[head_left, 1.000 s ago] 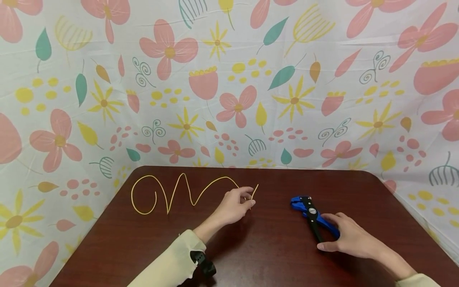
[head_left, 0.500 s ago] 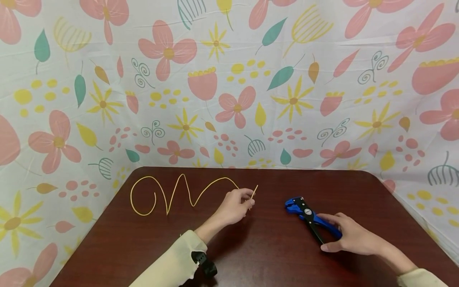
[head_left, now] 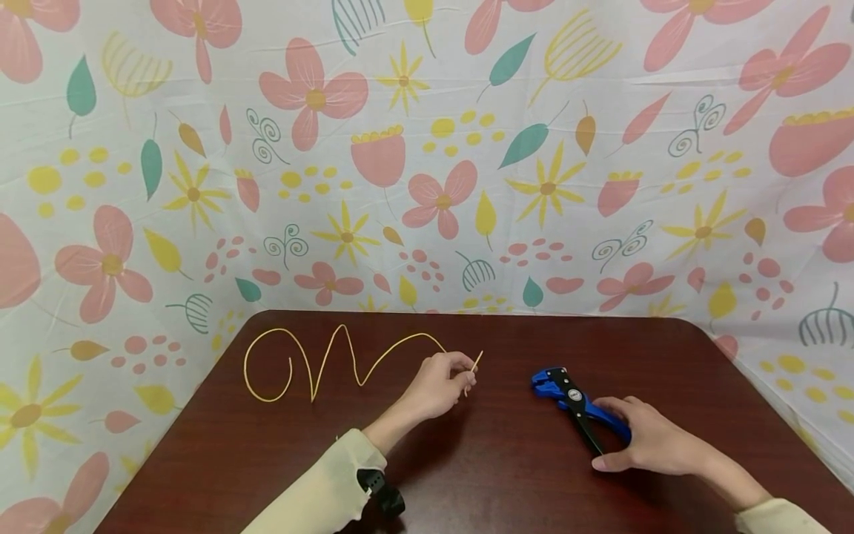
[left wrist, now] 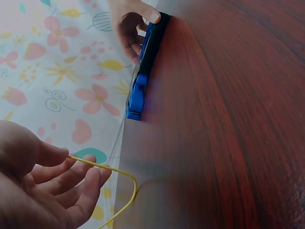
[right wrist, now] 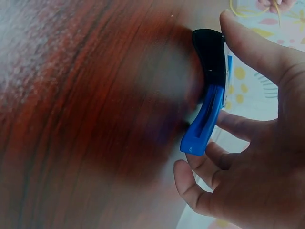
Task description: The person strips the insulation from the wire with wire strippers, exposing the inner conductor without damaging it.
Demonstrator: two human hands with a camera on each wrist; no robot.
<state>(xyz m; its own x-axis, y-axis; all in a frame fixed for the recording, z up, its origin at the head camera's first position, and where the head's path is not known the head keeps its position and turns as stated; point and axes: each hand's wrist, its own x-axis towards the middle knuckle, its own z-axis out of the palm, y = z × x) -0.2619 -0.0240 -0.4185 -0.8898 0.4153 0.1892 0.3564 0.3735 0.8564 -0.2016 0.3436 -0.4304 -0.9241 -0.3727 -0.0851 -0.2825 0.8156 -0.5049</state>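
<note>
The fingers (left wrist: 66,180) of the left hand (head_left: 437,386) pinch the yellow wire (left wrist: 135,183) near one end, with the thumb pressed right against them. A short bit of wire pokes out past the thumb. The rest of it lies on the left part of the brown bench (head_left: 494,452), going up and down in waves and ending in a big round loop.

The right hand (head_left: 667,441) holds the blue and black wire stripper (head_left: 575,396) by its two handles. Its thumb is on the black handle and its other fingers are at the blue one, so they are spread wide apart. The wire stripper is right of the wire, not touching it.

One second ago, the stripper's head was farther right. Now it has turned a little toward the left hand. The wire's tip sits a bit lower too.
</note>
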